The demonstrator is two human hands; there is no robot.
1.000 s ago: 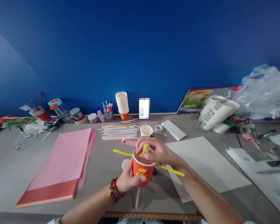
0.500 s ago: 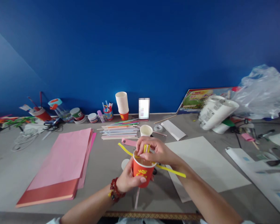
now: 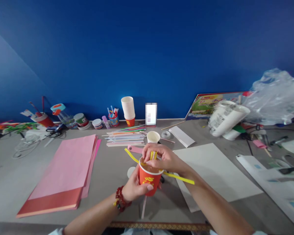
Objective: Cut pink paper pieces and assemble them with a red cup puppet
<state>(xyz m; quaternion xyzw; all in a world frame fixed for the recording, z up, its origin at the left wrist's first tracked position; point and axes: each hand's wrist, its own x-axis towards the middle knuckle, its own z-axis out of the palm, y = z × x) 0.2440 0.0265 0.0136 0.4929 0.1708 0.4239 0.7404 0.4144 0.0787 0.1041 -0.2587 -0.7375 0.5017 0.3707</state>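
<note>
Our L grip (image 3: 133, 190) is clamped round the red paper cup (image 3: 150, 182), thumb across its near side, fingers curling behind. Cup's tapered, smooth-walled, w/ yellow printing & a rolled white rim, held above the near-centre of the grey worktop (image 3: 110, 176), mouth up & tipped slightly twd us. Our R grip (image 3: 166, 158) comes over the rim from the right, fingers bent at the mouth; we can't tell whether thumb & fingertips are pinched on anything. Btwn them a short yellow-and-pale upright piece (image 3: 153, 155) sticks up. A thin, flat-looking yellow strip (image 3: 131, 156) juts out left of the cup, bending upward; another yellow strip (image 3: 181, 178) runs out right, straighter, beside our R forearm. Below the cup a slim pale stick (image 3: 144, 209) points twd the near edge; can't tell if it's joined on.

Just left of the cup: a flat white disc (image 3: 130, 171), partly hidden. Beyond: a pale paper cup (image 3: 153, 136), a ring-shaped tape roll (image 3: 165, 134) & a bundle of slender straws (image 3: 126, 140). Matte pink sheets (image 3: 66, 166) lie stacked left; a large smooth white sheet (image 3: 218, 176) lies right.
</note>
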